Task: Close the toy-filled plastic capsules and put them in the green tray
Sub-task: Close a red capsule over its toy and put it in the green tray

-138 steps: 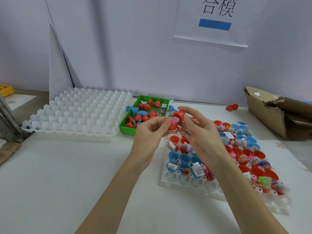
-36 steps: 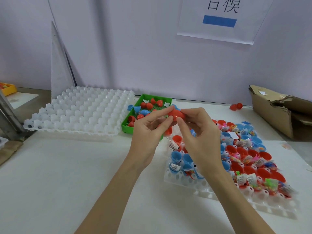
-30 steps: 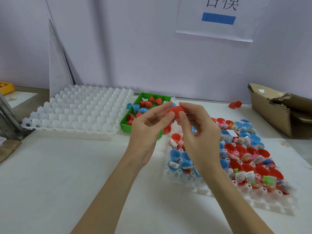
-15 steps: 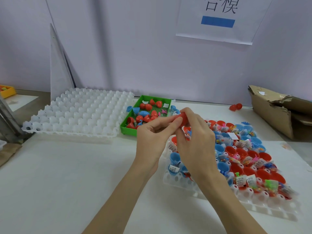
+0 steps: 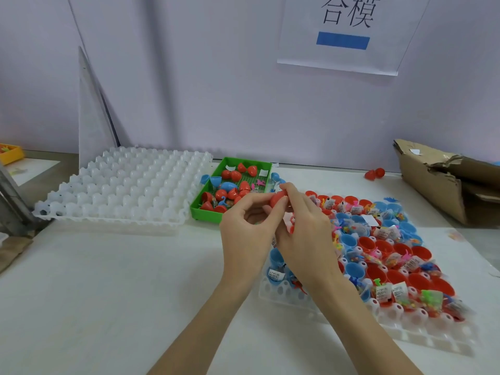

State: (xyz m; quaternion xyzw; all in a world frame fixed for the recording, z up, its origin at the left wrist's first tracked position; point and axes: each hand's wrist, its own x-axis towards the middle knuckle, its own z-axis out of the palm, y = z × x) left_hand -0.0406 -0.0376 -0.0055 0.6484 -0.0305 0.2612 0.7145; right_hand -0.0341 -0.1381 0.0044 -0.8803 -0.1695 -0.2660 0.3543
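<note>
White table (image 5: pixel 108 280), lilac wall (image 5: pixel 203 77); both hands (image 5: pixel 273 228) pinching red capsule (image 5: pixel 278 199).

red capsule (image 5: pixel 278 199) now pressed shut between both hands, left hand (image 5: pixel 244 234) and right hand (image 5: pixel 305 234) lowered nearer the table

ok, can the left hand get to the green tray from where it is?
Probably yes. The left hand sits just in front of the green tray with nothing between, though both it and the right hand grip a red capsule.
</note>
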